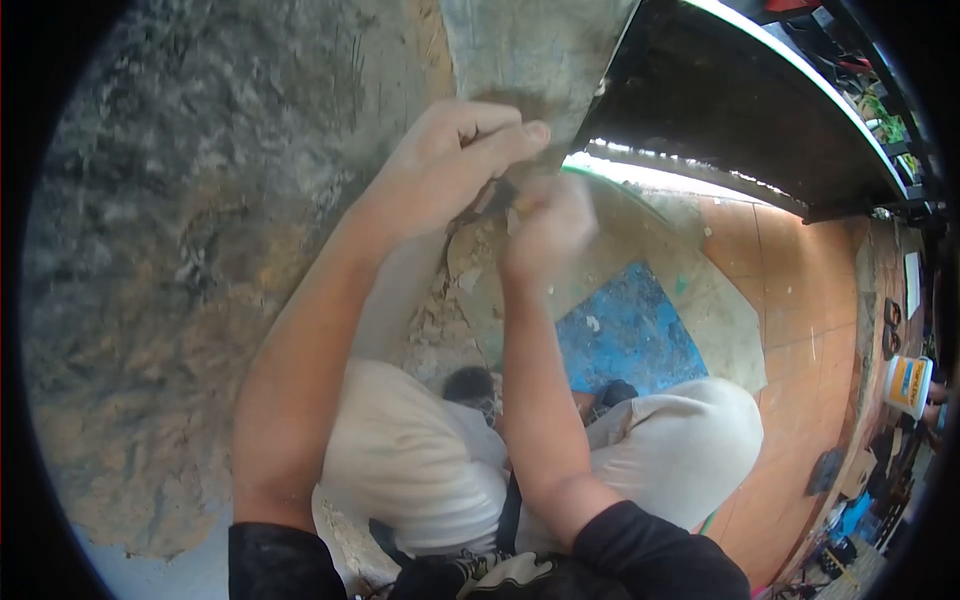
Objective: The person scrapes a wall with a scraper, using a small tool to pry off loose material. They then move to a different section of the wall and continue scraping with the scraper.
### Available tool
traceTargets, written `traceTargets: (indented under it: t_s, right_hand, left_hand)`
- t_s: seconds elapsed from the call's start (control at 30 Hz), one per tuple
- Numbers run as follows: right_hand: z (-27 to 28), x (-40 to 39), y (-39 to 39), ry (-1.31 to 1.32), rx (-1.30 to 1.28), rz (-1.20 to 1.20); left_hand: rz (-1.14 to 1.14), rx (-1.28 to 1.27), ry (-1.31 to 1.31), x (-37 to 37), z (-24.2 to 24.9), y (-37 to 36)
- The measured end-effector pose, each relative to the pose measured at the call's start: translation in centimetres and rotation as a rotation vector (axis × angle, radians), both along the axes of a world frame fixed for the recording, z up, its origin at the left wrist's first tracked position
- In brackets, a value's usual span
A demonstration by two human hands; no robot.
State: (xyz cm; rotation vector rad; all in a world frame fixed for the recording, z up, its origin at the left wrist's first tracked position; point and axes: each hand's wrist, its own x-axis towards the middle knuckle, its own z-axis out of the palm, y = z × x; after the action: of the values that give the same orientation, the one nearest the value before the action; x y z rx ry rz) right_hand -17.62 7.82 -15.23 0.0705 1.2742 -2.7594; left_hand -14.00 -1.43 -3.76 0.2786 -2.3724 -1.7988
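Note:
My left hand [450,165] is raised against the corner of the rough grey wall [524,50], its fingers curled and one digit pointing right along the surface. What lies under those fingers is hidden. Just below and to the right, my right hand [550,230] is closed like a fist and smeared by motion. A small yellowish bit shows at its left side, too blurred to name. Between the two hands is a narrow dark piece that I cannot identify. Beneath them, the wall's foot has crumbled into loose rubble [440,315].
Bare, patchy plaster [180,250] covers the left. A blue sheet [635,335] lies on the floor between my knees and the wall. Orange tiles [790,290] run to the right, where a white bucket [908,387] and sandals [891,328] are. A dark panel [740,110] juts out at upper right.

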Motion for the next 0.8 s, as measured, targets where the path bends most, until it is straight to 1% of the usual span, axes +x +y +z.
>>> traceTargets:
  t_s: [0.03, 0.07, 0.1, 0.13, 0.2, 0.27, 0.3, 0.33, 0.4, 0.43, 0.5, 0.53, 0.6, 0.63, 0.67, 0.73, 0.77, 0.8]
  right_hand:
    - [-4.3, 0.9, -1.4, 0.041, 0.295, 0.065]
    - [-6.5, 1.0, -2.1, 0.094, 0.58, 0.115]
    - [-6.1, 1.5, -1.4, 0.097, 0.571, 0.095]
    - [-5.6, 3.1, -0.4, 0.119, 0.616, 0.053]
    - [-5.3, 4.3, -0.4, 0.127, 0.661, 0.039]
    - [-5.4, 4.5, 0.2, -0.041, 0.225, 0.008]
    - [-5.2, 4.1, 0.1, -0.018, 0.213, 0.001]
    - [-5.5, 4.1, 0.1, -0.014, 0.216, 0.006]
    - [-6.3, 4.2, 0.0, 0.238, 0.322, 0.028]
    - [-5.6, 4.5, -0.3, 0.239, 0.33, 0.022]
    - [-4.2, 5.1, -0.8, 0.319, 0.595, 0.161]
    - [-3.3, 5.1, -0.4, 0.325, 0.595, 0.16]
    - [-2.1, 5.7, -0.2, 0.27, 0.525, -0.036]
    - [-3.9, 6.1, -0.4, 0.085, 0.219, -0.042]
    - [-4.9, 6.3, -1.0, 0.07, 0.217, -0.033]
    - [-7.0, 6.1, -1.7, 0.106, 0.642, 0.124]
    - [-8.3, 6.1, -2.1, 0.035, 0.685, 0.105]
    - [-7.8, 6.2, -1.5, 0.039, 0.674, 0.087]
  left_hand:
    - [0.006, -0.018, -0.029, 0.3, 0.3, 0.2]
    - [-0.009, -0.014, -0.032, 0.3, 0.0, 0.4]
    - [-0.009, -0.052, -0.027, 0.1, -0.2, 0.4]
    - [0.002, -0.095, -0.025, 0.2, -0.1, 0.0]
    - [0.026, -0.052, -0.064, 0.2, 0.2, -0.2]
    - [-0.009, -0.071, -0.01, 0.1, 0.1, 0.1]
    - [-0.015, -0.066, -0.051, -0.1, -0.1, 0.2]
    - [-0.01, -0.063, -0.048, -0.1, -0.2, 0.1]
    - [-0.011, -0.053, -0.115, -0.3, -0.2, 0.3]
    - [-0.018, -0.046, -0.113, -0.5, -0.3, 0.3]
    - [-0.02, -0.127, -0.003, -0.7, -0.6, 0.1]
    - [-0.019, -0.127, 0.003, -0.5, -0.4, 0.3]
    - [0.013, -0.046, -0.054, 0.1, 0.1, 0.2]
    - [0.012, -0.064, -0.06, 0.3, 0.1, 0.0]
    - [0.019, -0.065, -0.076, 0.5, 0.1, -0.1]
    - [-0.015, -0.064, -0.019, 0.5, 0.0, 0.2]
    - [-0.028, -0.069, -0.01, 0.4, 0.0, 0.5]
    - [-0.016, -0.075, -0.011, 0.5, -0.3, 0.6]
